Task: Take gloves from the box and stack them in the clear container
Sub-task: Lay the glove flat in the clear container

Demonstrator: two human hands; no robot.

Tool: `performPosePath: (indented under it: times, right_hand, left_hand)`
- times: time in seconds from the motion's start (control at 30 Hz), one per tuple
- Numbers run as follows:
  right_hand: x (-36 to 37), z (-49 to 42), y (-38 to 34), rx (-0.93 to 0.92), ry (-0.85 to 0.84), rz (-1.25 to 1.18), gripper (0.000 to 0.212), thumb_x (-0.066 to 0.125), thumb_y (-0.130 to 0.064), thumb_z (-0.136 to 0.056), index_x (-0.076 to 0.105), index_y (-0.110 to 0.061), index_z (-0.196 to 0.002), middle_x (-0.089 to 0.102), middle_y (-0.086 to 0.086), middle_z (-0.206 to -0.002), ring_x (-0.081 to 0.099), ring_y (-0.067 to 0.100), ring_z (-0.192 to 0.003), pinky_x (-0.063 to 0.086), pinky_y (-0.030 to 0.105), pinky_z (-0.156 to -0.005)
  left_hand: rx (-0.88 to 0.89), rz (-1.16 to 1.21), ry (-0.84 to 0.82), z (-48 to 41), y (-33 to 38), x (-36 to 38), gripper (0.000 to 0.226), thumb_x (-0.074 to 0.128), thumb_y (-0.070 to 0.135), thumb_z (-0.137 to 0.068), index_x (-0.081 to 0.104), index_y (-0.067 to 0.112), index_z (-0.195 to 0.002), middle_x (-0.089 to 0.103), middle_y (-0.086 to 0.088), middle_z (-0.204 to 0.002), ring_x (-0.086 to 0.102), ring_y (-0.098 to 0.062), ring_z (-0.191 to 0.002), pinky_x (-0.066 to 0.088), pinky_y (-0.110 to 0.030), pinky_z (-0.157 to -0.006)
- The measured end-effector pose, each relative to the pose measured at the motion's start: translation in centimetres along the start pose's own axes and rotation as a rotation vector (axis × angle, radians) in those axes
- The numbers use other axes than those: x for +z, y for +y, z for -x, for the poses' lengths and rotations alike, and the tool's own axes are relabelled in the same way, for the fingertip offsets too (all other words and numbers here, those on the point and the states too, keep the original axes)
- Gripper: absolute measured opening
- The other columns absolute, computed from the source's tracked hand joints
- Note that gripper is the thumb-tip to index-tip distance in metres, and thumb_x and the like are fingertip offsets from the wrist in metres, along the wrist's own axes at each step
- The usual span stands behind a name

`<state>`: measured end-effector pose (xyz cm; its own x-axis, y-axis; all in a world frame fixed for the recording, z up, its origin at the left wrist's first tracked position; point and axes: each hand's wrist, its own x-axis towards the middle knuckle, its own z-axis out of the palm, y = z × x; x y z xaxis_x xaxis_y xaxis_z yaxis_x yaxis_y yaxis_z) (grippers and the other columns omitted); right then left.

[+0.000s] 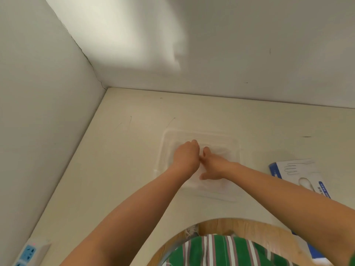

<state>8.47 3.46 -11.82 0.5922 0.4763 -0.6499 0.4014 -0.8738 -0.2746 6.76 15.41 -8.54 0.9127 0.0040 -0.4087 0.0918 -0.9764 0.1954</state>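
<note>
A clear container [237, 148] sits on the pale table in the middle of the view. Thin, see-through gloves [219, 150] lie flat inside it and are hard to make out. My left hand [186, 155] is inside the container with its fingers curled down, pinching the glove material. Touching it on the right, my right hand [212, 167] presses flat on the gloves with its fingers spread. The white and blue glove box [299, 172] lies flat on the table to the right of the container, and a white glove shows in its opening.
White walls close the table [134, 169] on the left and at the back. A white power strip [28, 252] with blue sockets lies at the near left corner. The table's front edge curves in around my body.
</note>
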Motion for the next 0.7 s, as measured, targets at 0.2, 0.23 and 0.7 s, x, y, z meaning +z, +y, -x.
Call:
performPosePath:
  times: [0.2,0.23,0.7]
  right_hand:
    - [-0.9,0.1,0.1,0.136,-0.078,-0.183,0.101,0.071,-0.027,-0.086,-0.002,-0.027,-0.155,0.007,0.009,-0.154,0.054,0.031,-0.114,0.052,0.036,-0.088]
    - [-0.8,0.0,0.0,0.197,-0.077,-0.177,0.101,0.07,-0.025,-0.087,-0.004,-0.022,-0.155,0.005,0.01,-0.156,0.053,0.032,-0.119,0.052,0.036,-0.089]
    - [-1.8,2.5,-1.3,0.199,-0.019,-0.067,0.068,0.058,-0.028,-0.094,0.024,-0.008,-0.149,0.027,0.015,-0.149,0.052,0.031,-0.118,0.048,0.034,-0.086]
  left_hand:
    - [-0.197,0.211,-0.404,-1.0,-2.9,2.4,0.109,0.078,0.027,-0.079,-0.003,0.016,-0.152,0.013,-0.012,-0.151,0.049,-0.035,-0.12,0.058,-0.043,-0.079]
    - [-0.174,0.189,-0.385,-0.9,-3.2,2.7,0.107,0.078,0.028,-0.079,0.0,0.018,-0.151,0.012,-0.011,-0.15,0.046,-0.035,-0.123,0.056,-0.044,-0.086]
    - [-0.227,0.027,-0.353,-0.5,-2.2,1.6,0.084,0.063,0.03,-0.088,0.008,0.023,-0.153,0.041,-0.011,-0.14,0.052,-0.03,-0.117,0.048,-0.035,-0.077]
